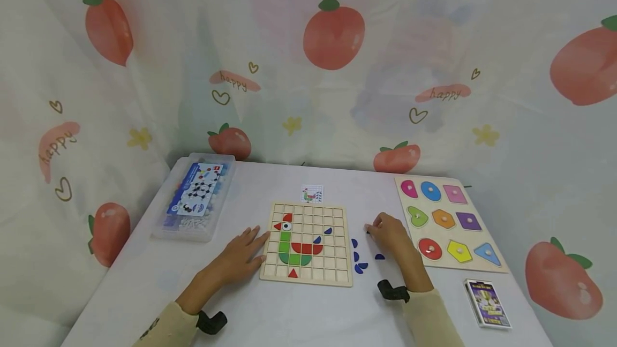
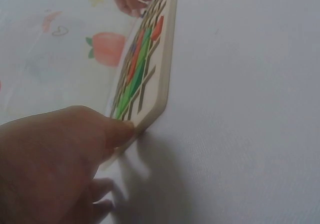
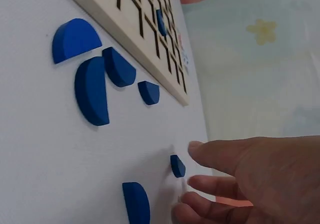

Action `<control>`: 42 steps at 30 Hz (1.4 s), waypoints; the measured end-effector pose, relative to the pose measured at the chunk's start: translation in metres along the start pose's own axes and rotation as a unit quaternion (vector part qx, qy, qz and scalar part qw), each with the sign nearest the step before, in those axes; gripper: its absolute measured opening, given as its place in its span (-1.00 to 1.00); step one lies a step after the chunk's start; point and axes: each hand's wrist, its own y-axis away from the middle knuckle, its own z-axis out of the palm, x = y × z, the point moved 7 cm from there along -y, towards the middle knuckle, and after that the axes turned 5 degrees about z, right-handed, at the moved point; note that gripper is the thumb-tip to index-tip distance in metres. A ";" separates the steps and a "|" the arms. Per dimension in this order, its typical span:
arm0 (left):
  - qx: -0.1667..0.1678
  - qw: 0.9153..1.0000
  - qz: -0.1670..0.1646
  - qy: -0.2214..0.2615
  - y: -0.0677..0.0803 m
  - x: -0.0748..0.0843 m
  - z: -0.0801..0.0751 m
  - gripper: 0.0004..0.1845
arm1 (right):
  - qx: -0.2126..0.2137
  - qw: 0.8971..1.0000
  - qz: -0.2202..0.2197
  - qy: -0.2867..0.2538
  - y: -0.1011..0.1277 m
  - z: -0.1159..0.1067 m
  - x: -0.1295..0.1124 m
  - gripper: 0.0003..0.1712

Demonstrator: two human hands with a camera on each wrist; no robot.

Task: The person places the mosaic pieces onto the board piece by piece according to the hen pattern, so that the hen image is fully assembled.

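Blue pieces [image 1: 360, 261] lie loose on the bench [image 1: 299, 309], just right of the grid board [image 1: 306, 243], so the right hand [image 1: 392, 234] can reach them. Its grip is narrow, fingertips [image 3: 197, 149] beside one small piece [image 3: 177, 166], not yet pinching. The left hand [image 1: 241, 253] rests flat, fingers straight, touching the board's left edge, I think to steady it. The biggest half-round piece [image 3: 91, 90] points its long axis toward the board.

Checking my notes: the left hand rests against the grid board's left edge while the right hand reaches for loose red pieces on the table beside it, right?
Not quite: the loose pieces are blue, not red, as the right wrist view shows. The left hand does rest against the grid board, and the right hand reaches beside it.
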 end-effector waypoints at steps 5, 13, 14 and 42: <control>-0.002 1.000 0.001 -0.002 0.001 0.003 -0.002 -0.29 | -0.009 1.000 -0.028 -0.012 -0.002 0.002 -0.001 -0.71; -0.002 1.000 0.001 -0.001 0.001 0.005 -0.004 -0.30 | 0.007 0.999 -0.046 -0.007 -0.007 0.012 0.003 -0.71; -0.003 1.000 0.000 -0.001 0.001 0.005 -0.004 -0.30 | 0.010 0.999 -0.049 -0.006 -0.007 0.012 0.003 -0.71; -0.004 1.000 0.004 0.001 0.001 0.005 -0.003 -0.31 | 0.029 0.993 -0.110 -0.018 0.052 0.062 -0.075 -0.68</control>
